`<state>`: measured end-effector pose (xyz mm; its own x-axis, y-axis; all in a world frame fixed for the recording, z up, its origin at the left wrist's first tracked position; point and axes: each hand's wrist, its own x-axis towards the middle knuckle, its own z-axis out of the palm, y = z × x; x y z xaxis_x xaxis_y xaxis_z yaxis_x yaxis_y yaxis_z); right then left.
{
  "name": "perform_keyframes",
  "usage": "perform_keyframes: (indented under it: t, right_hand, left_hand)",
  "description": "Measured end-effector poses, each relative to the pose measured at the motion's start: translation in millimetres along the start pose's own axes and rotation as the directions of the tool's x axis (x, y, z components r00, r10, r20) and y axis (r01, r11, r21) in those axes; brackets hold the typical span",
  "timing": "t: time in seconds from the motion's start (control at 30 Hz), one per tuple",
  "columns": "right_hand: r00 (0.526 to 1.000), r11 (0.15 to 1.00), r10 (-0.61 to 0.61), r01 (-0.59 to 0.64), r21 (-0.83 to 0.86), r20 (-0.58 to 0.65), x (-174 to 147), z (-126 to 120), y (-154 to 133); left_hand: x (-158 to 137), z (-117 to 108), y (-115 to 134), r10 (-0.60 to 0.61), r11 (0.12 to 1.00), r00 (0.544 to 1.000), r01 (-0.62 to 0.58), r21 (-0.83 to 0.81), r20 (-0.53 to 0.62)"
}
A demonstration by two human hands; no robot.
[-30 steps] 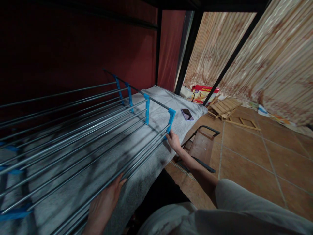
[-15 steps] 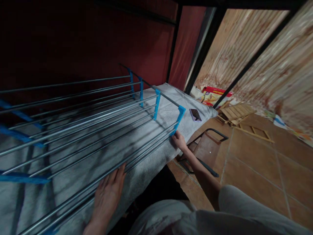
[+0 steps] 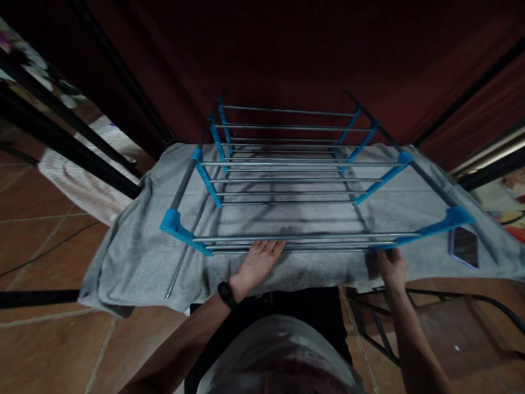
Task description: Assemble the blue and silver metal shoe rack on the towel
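Observation:
A tiered rack (image 3: 303, 164) of thin metal rods and blue plastic brackets lies on a grey towel-like cloth (image 3: 135, 257). My left hand (image 3: 260, 260), with a dark watch (image 3: 226, 294) on its wrist, rests at the middle of the rack's near rods, fingers stretched out flat against them. At the near right corner, my right hand (image 3: 392, 268) is closed at the lower end of a blue bracket (image 3: 435, 225); its fingertips are partly hidden beneath. A grey pole (image 3: 176, 273) sticks out toward me at the near left.
A phone (image 3: 464, 247) lies on the cloth at the right. Below it stands a black-framed chair or stool (image 3: 455, 328). Dark metal bars (image 3: 82, 164) cross the left side, past a striped cloth (image 3: 90, 175). A dark red panel (image 3: 266, 49) rises behind the rack.
My view has swung left from the rack's right end to face it squarely. Both hands remain at the near rods and near right bracket.

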<state>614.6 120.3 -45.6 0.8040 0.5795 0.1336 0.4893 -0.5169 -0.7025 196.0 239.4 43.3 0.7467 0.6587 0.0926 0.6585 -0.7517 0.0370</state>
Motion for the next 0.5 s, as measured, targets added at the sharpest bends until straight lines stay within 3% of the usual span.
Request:
perform_keyframes:
  t: [0.27,0.37,0.5]
  right_hand:
    - [0.999,0.999,0.032,-0.032,0.0,-0.01,5,4,10]
    - [0.998,0.993,0.053,-0.048,0.106,-0.04,-4,9,8]
    - [0.976,0.973,0.026,0.025,0.231,-0.218,-45,20,-6]
  left_hand:
    - [1,-3,-2,-0.006,0.994,1.0,0.005,-0.106,-0.016]
    - [-8,-3,-5,0.017,0.992,0.993,-0.032,-0.122,-0.119]
    - [-49,2,-13,0.05,0.98,0.941,-0.111,-0.168,-0.334]
